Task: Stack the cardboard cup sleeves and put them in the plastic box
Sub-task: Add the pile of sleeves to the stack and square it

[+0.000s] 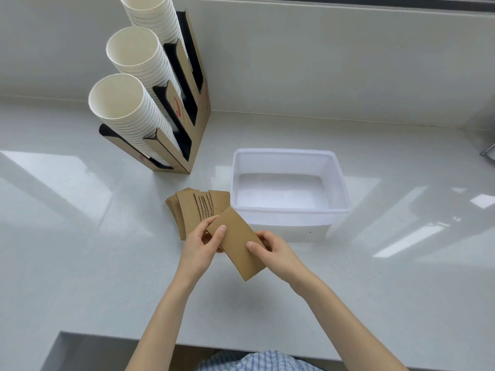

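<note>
Cardboard sleeve [237,243] pinched between both hands [199,243]; long axis diagonal, far-left to near-right

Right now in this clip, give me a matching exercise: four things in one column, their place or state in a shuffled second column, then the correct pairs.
Things:
1. plastic box
2. held sleeve
3. loose sleeves
4. paper cups

Places or states:
A. stacked in the cardboard holder at far left
B. empty, on the counter
C. fanned out flat, left of the box
D. gripped between the left hand and right hand

Pairs: 1-B, 2-D, 3-C, 4-A
</note>
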Tool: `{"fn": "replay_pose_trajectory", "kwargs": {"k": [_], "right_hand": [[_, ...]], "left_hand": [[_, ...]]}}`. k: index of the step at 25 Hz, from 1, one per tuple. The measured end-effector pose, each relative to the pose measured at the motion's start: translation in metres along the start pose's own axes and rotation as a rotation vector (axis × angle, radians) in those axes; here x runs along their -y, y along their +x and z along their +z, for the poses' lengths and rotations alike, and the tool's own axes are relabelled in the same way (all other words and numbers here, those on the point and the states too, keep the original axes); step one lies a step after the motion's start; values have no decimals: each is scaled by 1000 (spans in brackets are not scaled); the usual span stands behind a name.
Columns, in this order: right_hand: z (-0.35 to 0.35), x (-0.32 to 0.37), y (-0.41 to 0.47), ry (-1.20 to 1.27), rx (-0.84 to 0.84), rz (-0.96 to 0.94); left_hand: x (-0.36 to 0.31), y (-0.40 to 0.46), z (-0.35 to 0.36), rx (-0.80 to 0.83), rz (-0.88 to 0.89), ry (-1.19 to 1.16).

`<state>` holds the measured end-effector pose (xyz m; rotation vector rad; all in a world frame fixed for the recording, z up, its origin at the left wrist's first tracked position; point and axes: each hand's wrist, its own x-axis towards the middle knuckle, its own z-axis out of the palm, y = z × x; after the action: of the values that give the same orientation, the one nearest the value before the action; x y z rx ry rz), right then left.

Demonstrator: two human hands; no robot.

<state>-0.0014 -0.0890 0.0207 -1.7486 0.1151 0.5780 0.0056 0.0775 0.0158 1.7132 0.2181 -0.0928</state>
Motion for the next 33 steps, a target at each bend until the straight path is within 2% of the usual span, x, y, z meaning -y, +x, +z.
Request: {"fn": "replay_pose_trajectory", "kwargs": {"k": [4,10,19,24,33], "right_hand": [[11,6,15,99,48,57],[24,11,40,97,77,115],[38,20,68,89,-59,239],[54,20,81,-95,-183,246],[60,22,88,-136,-176,223]], "left_hand": [[-2,14,-18,-148,11,11],[2,40,-42,-338,-57,72],[15,70,-46,-210,-430,271],[16,73,-39,-191,-427,276],[15,72,-24,-194,-440,320]]}}
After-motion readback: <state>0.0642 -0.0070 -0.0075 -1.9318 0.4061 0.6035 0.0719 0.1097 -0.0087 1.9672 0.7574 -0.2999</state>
